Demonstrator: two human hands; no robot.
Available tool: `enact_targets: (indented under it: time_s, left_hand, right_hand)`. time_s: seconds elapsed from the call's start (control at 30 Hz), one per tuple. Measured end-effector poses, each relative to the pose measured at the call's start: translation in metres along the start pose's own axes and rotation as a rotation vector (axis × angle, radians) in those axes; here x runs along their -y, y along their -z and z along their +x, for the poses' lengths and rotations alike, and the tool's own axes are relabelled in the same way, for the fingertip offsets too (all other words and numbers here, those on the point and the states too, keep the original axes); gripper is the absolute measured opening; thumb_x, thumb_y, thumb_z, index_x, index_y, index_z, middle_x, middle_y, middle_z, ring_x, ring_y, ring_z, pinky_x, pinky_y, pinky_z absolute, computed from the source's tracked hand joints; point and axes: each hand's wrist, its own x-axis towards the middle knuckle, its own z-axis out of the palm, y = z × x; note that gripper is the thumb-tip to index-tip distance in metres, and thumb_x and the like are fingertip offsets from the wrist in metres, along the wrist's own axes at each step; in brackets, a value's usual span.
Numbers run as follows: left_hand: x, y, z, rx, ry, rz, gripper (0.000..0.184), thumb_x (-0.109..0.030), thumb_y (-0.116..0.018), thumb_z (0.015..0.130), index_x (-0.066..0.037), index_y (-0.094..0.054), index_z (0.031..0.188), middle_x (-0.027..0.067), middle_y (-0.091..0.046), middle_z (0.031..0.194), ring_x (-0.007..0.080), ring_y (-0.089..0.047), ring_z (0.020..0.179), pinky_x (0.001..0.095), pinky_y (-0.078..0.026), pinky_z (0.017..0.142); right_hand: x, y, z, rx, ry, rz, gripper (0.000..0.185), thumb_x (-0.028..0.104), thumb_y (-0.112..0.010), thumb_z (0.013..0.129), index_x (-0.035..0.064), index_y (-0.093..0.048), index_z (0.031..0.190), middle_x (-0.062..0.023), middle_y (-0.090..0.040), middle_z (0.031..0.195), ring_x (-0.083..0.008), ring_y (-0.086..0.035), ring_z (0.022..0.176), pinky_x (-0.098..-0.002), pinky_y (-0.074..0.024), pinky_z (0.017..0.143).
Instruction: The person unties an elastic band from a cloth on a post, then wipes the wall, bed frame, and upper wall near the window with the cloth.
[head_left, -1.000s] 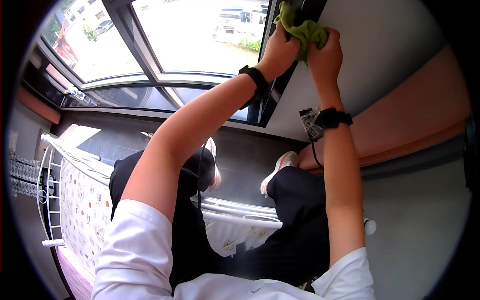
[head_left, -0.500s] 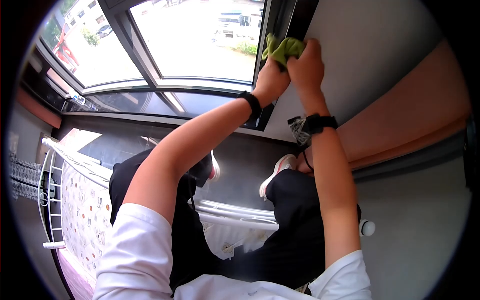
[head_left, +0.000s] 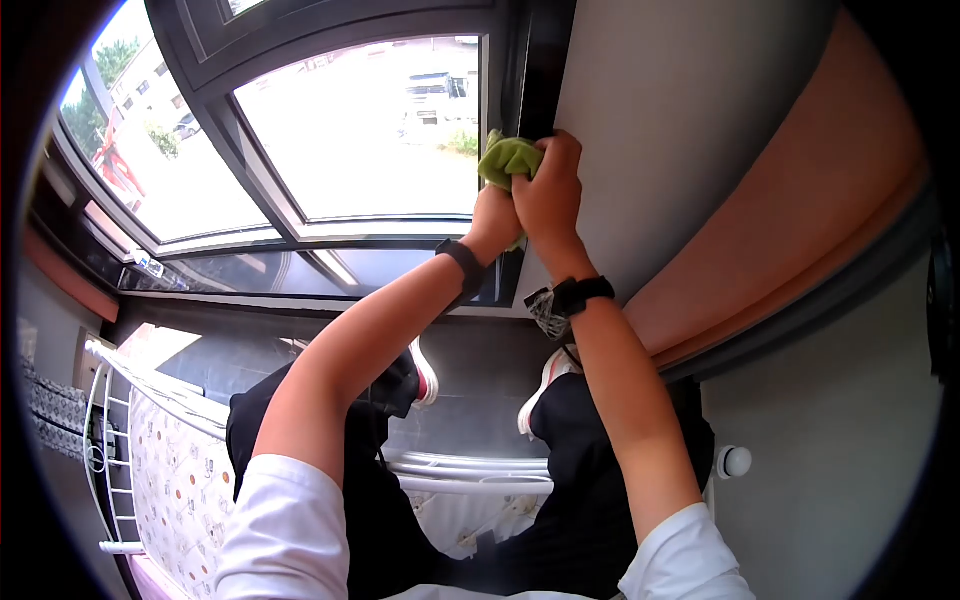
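Observation:
A crumpled green cloth (head_left: 508, 160) is bunched up at the right side of the dark window frame (head_left: 508, 75). My right hand (head_left: 552, 190) grips it from the right, fingers curled over its edge. Just below and to the left, my left hand (head_left: 493, 222) is closed against the cloth's lower side, its fingers partly hidden behind the cloth and the right hand. The two hands touch or nearly touch. A small piece of the green cloth shows beneath them. Black bands circle both wrists.
A peach curtain (head_left: 790, 190) hangs to the right beside a pale wall (head_left: 670, 110). Below is a white metal bed rail (head_left: 470, 470) with a patterned mattress (head_left: 175, 465). A plastic bottle (head_left: 148, 264) lies on the sill at far left. My feet stand on dark floor.
Both hands and the cloth sit lower and further left in view. The window appears lower too, so the head has tilted upward. Both hands still grip the cloth.

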Motion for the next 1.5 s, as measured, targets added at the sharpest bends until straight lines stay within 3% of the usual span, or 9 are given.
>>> enact_targets:
  time_s: [0.13,0.33,0.53,0.63,0.73,0.93,1.2,1.27,1.5]
  left_hand:
    - [0.024,-0.018,-0.001,-0.071,-0.042,-0.167,0.031,-0.022,-0.061,0.087,-0.001,-0.057,0.109,0.0171,-0.067,0.093,0.0309,-0.066,0.092,0.0392,-0.051,0.076]
    - [-0.061,0.016,0.022,-0.114,-0.103,-0.099,0.026,-0.019,-0.060,0.085,0.001,-0.059,0.101,0.0194,-0.067,0.089,0.0355,-0.065,0.087,0.0415,-0.050,0.074]
    - [-0.008,-0.005,-0.008,-0.135,-0.074,-0.001,0.027,-0.020,-0.060,0.085,-0.002,-0.059,0.106,0.0186,-0.067,0.094,0.0365,-0.063,0.094,0.0413,-0.049,0.078]
    - [-0.021,0.001,-0.009,-0.049,0.113,-0.058,0.024,-0.015,-0.060,0.088,0.001,-0.060,0.105,0.0130,-0.068,0.095,0.0203,-0.066,0.093,0.0330,-0.051,0.075]
    - [-0.028,0.004,0.007,-0.126,-0.094,-0.073,0.025,-0.020,-0.059,0.085,-0.002,-0.061,0.102,0.0160,-0.068,0.090,0.0326,-0.066,0.089,0.0399,-0.051,0.074]
    - [-0.015,0.008,0.012,-0.063,-0.207,0.066,0.029,-0.023,-0.060,0.085,-0.005,-0.061,0.107,0.0143,-0.068,0.093,0.0326,-0.065,0.090,0.0400,-0.050,0.076]
    - [-0.014,0.020,0.039,0.155,0.067,-0.306,0.026,-0.017,-0.056,0.087,-0.003,-0.060,0.109,0.0097,-0.066,0.103,0.0172,-0.065,0.092,0.0309,-0.052,0.072]
    - [-0.009,0.012,0.041,0.072,0.059,-0.828,0.025,-0.014,-0.057,0.088,-0.004,-0.058,0.112,0.0065,-0.065,0.103,0.0139,-0.064,0.089,0.0304,-0.052,0.072]
    - [-0.002,0.019,0.016,0.201,-0.128,-0.487,0.031,-0.017,-0.060,0.088,-0.007,-0.055,0.117,0.0049,-0.063,0.106,0.0154,-0.059,0.097,0.0310,-0.049,0.084]
  right_hand:
    - [-0.014,-0.008,-0.014,-0.009,0.011,0.054,0.038,0.001,-0.067,0.073,0.0029,-0.046,0.105,-0.0179,-0.049,0.110,-0.0392,-0.055,0.100,-0.0450,-0.0477,0.083]
    - [0.015,0.019,0.029,-0.157,0.154,0.248,0.036,0.001,-0.067,0.077,-0.0002,-0.044,0.106,-0.0179,-0.047,0.108,-0.0359,-0.053,0.100,-0.0410,-0.0448,0.088]
    - [-0.009,-0.005,-0.009,-0.063,0.086,0.153,0.038,-0.002,-0.064,0.076,0.0016,-0.044,0.108,-0.0182,-0.045,0.113,-0.0373,-0.053,0.103,-0.0425,-0.0446,0.090]
    - [-0.010,-0.008,-0.013,-0.078,0.051,0.156,0.036,-0.001,-0.063,0.076,0.0020,-0.044,0.106,-0.0181,-0.045,0.111,-0.0376,-0.051,0.102,-0.0425,-0.0448,0.088]
    - [0.010,0.007,0.009,-0.131,0.128,0.228,0.034,-0.001,-0.064,0.077,0.0015,-0.044,0.105,-0.0178,-0.046,0.108,-0.0370,-0.051,0.101,-0.0424,-0.0444,0.088]
    - [-0.011,-0.004,-0.003,-0.136,0.195,0.300,0.038,0.000,-0.061,0.075,-0.0002,-0.044,0.110,-0.0202,-0.046,0.118,-0.0374,-0.049,0.108,-0.0428,-0.0403,0.095]
    - [0.017,0.003,0.002,-0.153,0.287,0.319,0.046,0.004,-0.055,0.075,-0.0024,-0.041,0.118,-0.0249,-0.043,0.125,-0.0411,-0.045,0.114,-0.0460,-0.0368,0.100]
    - [0.021,0.003,0.003,-0.165,0.332,0.318,0.045,0.004,-0.054,0.076,-0.0025,-0.042,0.118,-0.0243,-0.043,0.126,-0.0408,-0.045,0.114,-0.0460,-0.0371,0.100]
    - [-0.001,-0.015,-0.020,-0.081,0.302,0.184,0.034,0.002,-0.051,0.075,-0.0008,-0.051,0.109,-0.0203,-0.052,0.118,-0.0374,-0.050,0.111,-0.0439,-0.0394,0.098]
